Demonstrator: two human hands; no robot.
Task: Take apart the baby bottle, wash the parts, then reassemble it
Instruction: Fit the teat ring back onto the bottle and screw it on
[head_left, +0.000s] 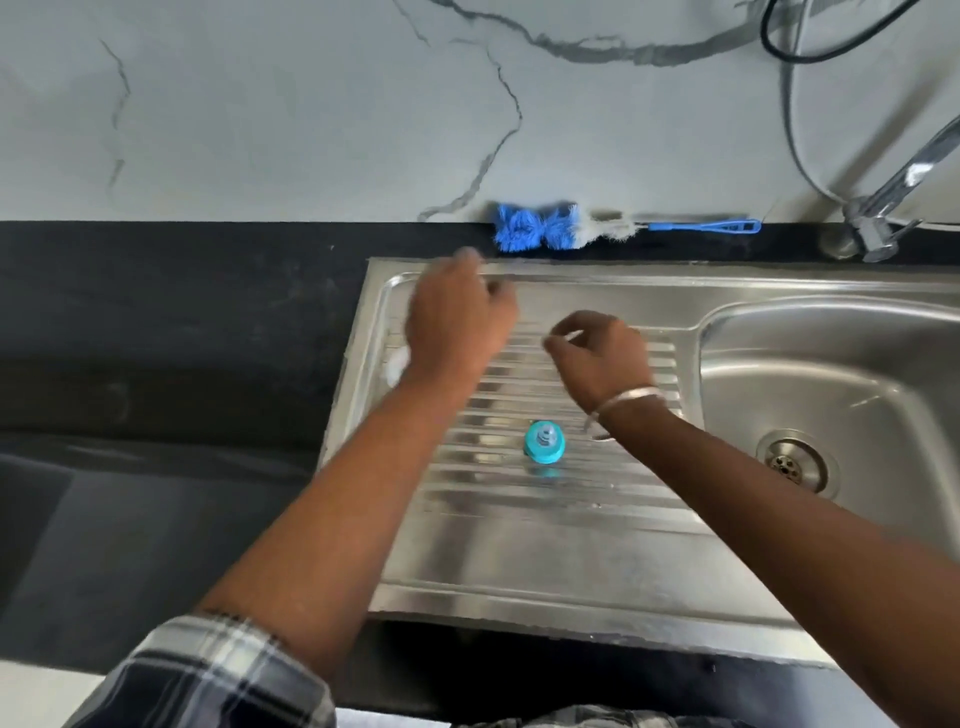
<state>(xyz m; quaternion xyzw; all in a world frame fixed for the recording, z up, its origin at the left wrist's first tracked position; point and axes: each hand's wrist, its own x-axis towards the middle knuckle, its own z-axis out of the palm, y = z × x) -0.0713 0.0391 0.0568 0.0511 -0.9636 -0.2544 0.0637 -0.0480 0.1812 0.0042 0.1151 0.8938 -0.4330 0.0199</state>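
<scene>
Teal collar with the nipple (543, 441) standing upright on the ribbed drainboard (545, 545), so at least partly taken apart by the look of it. No sign of the bottle body anywhere, maybe a pale blurry bit (397, 364) tucked by the left wrist, hard to call. Washing probably still ahead, reassembly definitely. Left hand (457, 317) hovering over the far drainboard, fingers curled, too smeared to tell if holding anything. Right hand (602, 353) loosely curled, thumb and forefinger nearly pinched, apparently on nothing. Blue bottle brush (550, 231) lying untouched along the black counter (182, 312) at the marble-look wall (260, 104). Steel basin (831, 389) dry-looking, tap (893, 197) off to the right.
</scene>
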